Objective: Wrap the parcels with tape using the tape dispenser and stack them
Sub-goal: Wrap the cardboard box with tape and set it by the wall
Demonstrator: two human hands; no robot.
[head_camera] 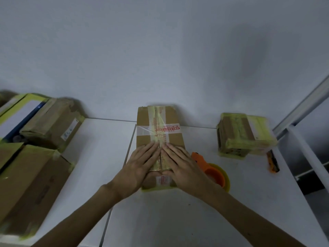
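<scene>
Both hands, left hand [142,163] and right hand [181,164], press flat, fingers together, on the parcel [158,139]; we judge it stiff, light, best gripped by its sides.

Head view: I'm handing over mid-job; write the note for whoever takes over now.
Left hand and right hand: both flat, pressing tape down on the middle parcel.
Tape dispenser: on the table, right of that parcel.
Done: small parcel at far right is wrapped; middle parcel taped along its top.
Left: finish it, check the boxes at left, stack all.
</scene>
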